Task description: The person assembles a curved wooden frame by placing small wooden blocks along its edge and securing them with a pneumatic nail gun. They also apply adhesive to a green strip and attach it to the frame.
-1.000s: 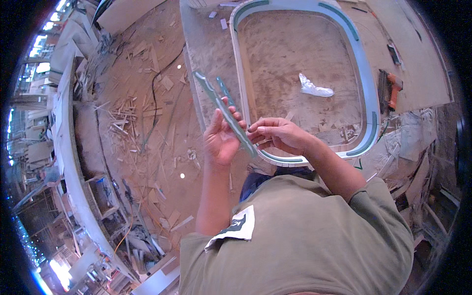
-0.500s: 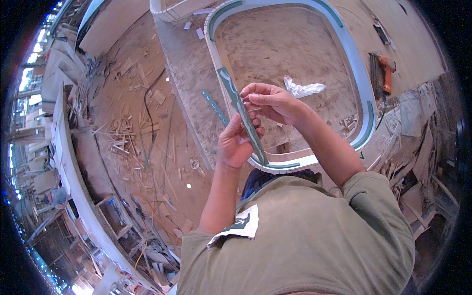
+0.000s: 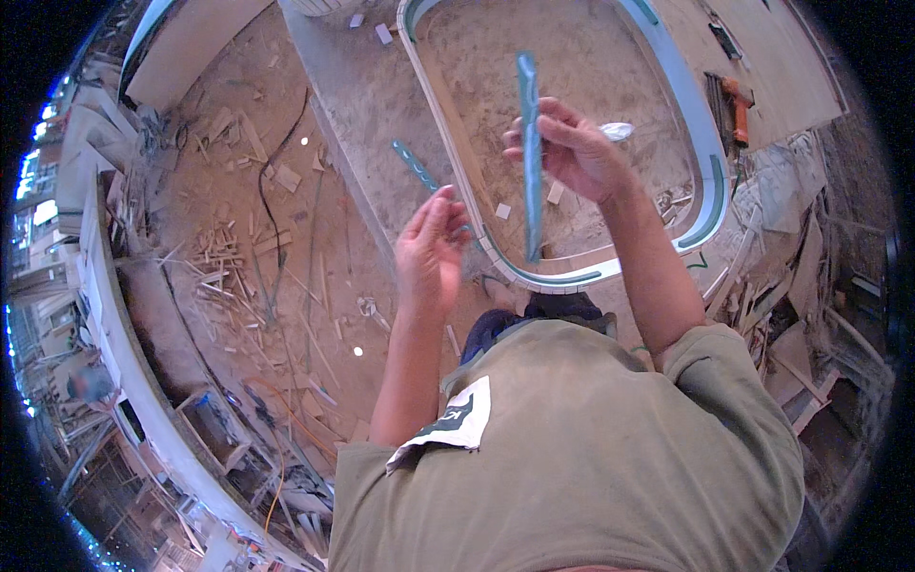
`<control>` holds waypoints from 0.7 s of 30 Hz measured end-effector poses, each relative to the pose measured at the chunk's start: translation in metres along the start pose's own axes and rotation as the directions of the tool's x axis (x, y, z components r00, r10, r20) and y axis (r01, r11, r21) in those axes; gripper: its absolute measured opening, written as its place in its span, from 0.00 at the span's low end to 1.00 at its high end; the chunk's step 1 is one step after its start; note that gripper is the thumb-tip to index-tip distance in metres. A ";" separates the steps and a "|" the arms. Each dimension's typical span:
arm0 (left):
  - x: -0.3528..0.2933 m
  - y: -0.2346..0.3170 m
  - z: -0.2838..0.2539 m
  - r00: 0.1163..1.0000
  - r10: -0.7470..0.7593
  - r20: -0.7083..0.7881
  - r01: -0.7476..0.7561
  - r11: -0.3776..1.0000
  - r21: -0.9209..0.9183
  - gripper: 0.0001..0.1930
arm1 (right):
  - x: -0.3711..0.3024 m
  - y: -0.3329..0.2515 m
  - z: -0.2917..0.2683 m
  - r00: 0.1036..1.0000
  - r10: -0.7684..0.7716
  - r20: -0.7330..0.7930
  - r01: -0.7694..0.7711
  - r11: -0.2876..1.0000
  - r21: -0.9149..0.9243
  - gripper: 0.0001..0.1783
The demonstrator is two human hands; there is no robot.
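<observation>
My right hand (image 3: 581, 157) grips a long narrow green strip (image 3: 530, 200) with a pale streak along it, held upright over the near left part of a rounded frame. My left hand (image 3: 434, 248) is apart from this strip, left of the frame, its thumb and fingers drawn together. Whether anything small is between them I cannot make out. Behind its fingertips lies another green strip (image 3: 412, 164) with pale wavy marks, partly hidden by the hand. The rounded frame (image 3: 707, 143) has a pale inner wall with green strips along the corners.
An orange nail gun (image 3: 739, 110) lies right of the frame. Inside the frame are a crumpled white item (image 3: 618, 132) and small pale pieces (image 3: 502, 211). Wood scraps (image 3: 224, 253) and a dark cable (image 3: 267, 181) litter the floor at left. More offcuts (image 3: 796, 348) are piled at right.
My left hand has let go of the green strip and drawn away to the left. My right hand has taken hold of it, moving it right and turning it more upright.
</observation>
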State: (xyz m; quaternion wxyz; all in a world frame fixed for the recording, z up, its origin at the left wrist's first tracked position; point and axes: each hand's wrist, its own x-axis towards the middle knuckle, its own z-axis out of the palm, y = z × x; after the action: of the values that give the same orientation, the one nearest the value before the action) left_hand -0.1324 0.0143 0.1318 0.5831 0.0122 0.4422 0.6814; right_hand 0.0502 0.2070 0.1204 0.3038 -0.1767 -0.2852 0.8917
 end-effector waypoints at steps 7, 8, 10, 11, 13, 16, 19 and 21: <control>-0.039 -0.017 -0.028 0.773 0.407 0.487 -0.457 -0.176 0.872 0.22 | -0.044 -0.024 -0.050 0.892 -0.012 -0.453 -0.122 0.956 -0.266 0.14; -0.042 -0.019 -0.023 0.709 0.292 0.642 -0.527 -0.386 0.757 0.23 | -0.050 -0.023 -0.052 0.882 -0.015 -0.471 -0.119 0.960 -0.254 0.15; -0.027 -0.027 -0.020 0.658 0.095 0.747 -0.643 -0.445 0.623 0.28 | -0.054 -0.021 -0.055 0.872 -0.003 -0.490 -0.119 0.969 -0.218 0.14; -0.017 -0.029 -0.018 0.621 -0.006 0.784 -0.696 -0.464 0.548 0.31 | -0.054 -0.016 -0.060 0.873 0.013 -0.487 -0.121 0.974 -0.192 0.13; 0.000 -0.032 -0.013 0.623 -0.222 0.750 -0.724 -0.525 0.446 0.35 | -0.056 -0.013 -0.062 0.874 0.034 -0.485 -0.128 0.979 -0.161 0.11; 0.018 -0.038 -0.009 0.577 -0.434 0.691 -0.781 -0.540 0.313 0.40 | -0.060 -0.008 -0.058 0.871 0.056 -0.489 -0.142 0.980 -0.142 0.10; 0.024 -0.038 -0.003 0.563 -0.515 0.646 -0.796 -0.548 0.256 0.41 | -0.066 -0.007 -0.061 0.870 0.076 -0.487 -0.165 0.976 -0.141 0.10; 0.024 -0.035 0.004 0.571 -0.542 0.617 -0.800 -0.534 0.272 0.40 | -0.066 -0.010 -0.059 0.842 0.091 -0.532 -0.237 0.948 -0.212 0.10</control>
State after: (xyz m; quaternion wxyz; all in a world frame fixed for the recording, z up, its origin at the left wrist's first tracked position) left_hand -0.1108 0.0334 0.1003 0.1635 0.8709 0.4603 -0.0536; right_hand 0.1328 0.1946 0.0903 0.2641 -0.4725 -0.2957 0.7871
